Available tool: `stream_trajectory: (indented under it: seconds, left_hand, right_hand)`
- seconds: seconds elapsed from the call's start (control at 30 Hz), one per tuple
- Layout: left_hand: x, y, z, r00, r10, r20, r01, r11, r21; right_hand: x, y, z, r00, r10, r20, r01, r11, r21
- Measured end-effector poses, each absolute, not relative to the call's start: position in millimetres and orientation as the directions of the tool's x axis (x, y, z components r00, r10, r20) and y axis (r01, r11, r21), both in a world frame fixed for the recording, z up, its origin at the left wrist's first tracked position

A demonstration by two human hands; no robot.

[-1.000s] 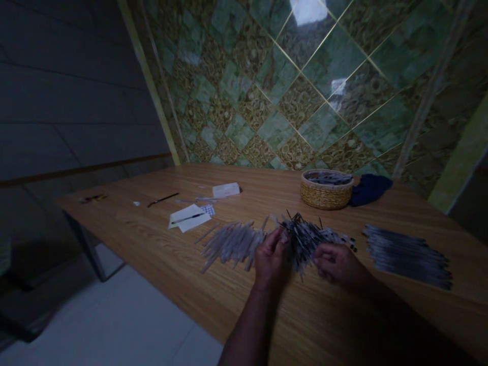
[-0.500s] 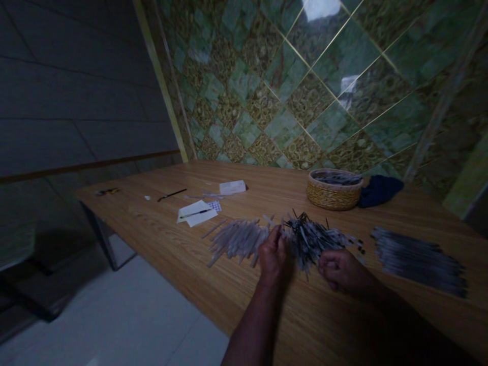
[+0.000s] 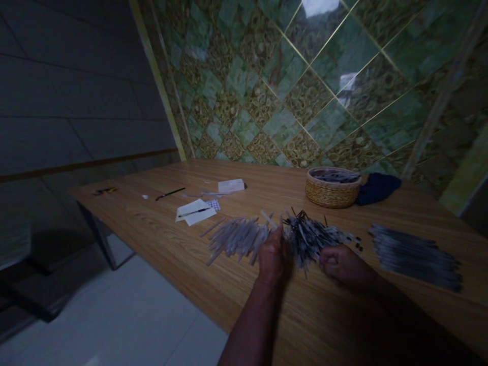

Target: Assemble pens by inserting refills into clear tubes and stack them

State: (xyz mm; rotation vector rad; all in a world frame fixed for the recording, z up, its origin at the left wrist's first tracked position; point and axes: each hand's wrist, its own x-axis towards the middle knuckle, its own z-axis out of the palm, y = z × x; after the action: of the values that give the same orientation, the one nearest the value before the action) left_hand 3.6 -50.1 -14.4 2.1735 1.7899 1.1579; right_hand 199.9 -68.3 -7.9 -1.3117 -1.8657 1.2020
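My left hand (image 3: pixel 272 255) is closed on an upright, pale translucent pen barrel (image 3: pixel 281 222) that pokes up past the fingertips. On its left lies a loose pile of similar pen barrels (image 3: pixel 236 236), all slanting roughly the same way. Between the hands sits a tangled heap of dark pen refills (image 3: pixel 305 231), with black-tipped pieces at its right end. Beside that heap my right hand (image 3: pixel 343 264) is curled closed low over the table; whatever its fingers hold is hidden. Further right, a neat row of dark pens (image 3: pixel 417 256) lies side by side.
At the back stands a woven basket (image 3: pixel 332 194) full of pens, touching a dark blue cloth (image 3: pixel 379 188). White paper sheets (image 3: pixel 194 206) with a pen, a small white box (image 3: pixel 231 186) and a dark thin stick (image 3: pixel 170 193) lie left on the wooden table (image 3: pixel 160 244). A tiled wall rises behind.
Another pale barrel now slants more visibly above my left hand, and the upright one stands clearer. My right hand stays closed in nearly the same spot. The view has shifted slightly.
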Motion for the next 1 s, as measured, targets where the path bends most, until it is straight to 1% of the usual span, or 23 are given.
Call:
stream_trajectory:
  seconds: [0.2, 0.3, 0.5, 0.6, 0.7, 0.87, 1.0]
  left_hand:
    - [5.5, -52.0, -15.8, 0.052, 0.887, 0.458, 0.854, -0.277, 0.439]
    - [8.0, -52.6, -17.6, 0.066, 0.88, 0.471, 0.876, -0.277, 0.395]
    - [13.9, -53.2, -21.1, 0.096, 0.868, 0.487, 0.91, -0.275, 0.31]
    - [15.9, -54.1, -20.8, 0.096, 0.86, 0.501, 0.926, -0.262, 0.272]
    - [17.2, -55.7, -19.4, 0.13, 0.849, 0.512, 0.923, -0.293, 0.251]
    - [18.5, -57.1, -18.7, 0.2, 0.846, 0.494, 0.912, -0.345, 0.222]
    - [18.8, -56.6, -19.2, 0.238, 0.843, 0.483, 0.902, -0.376, 0.212]
  right_hand:
    - [203.4, -67.0, -3.5, -0.355, 0.935, 0.024, 0.522, 0.219, -0.824]
    - [205.9, -65.9, -3.3, -0.373, 0.926, 0.06, 0.58, 0.283, -0.764]
    - [210.5, -66.7, 9.2, -0.38, 0.915, 0.137, 0.769, 0.395, -0.503]
    - [209.8, -73.3, 25.0, -0.367, 0.916, 0.161, 0.851, 0.401, -0.34]
    - [210.0, -80.6, 40.5, -0.383, 0.911, 0.154, 0.893, 0.408, -0.188]
    - [216.0, -85.1, 52.8, -0.397, 0.91, 0.12, 0.911, 0.407, -0.068]
    - [218.4, -85.7, 56.0, -0.388, 0.913, 0.127, 0.922, 0.386, 0.043]
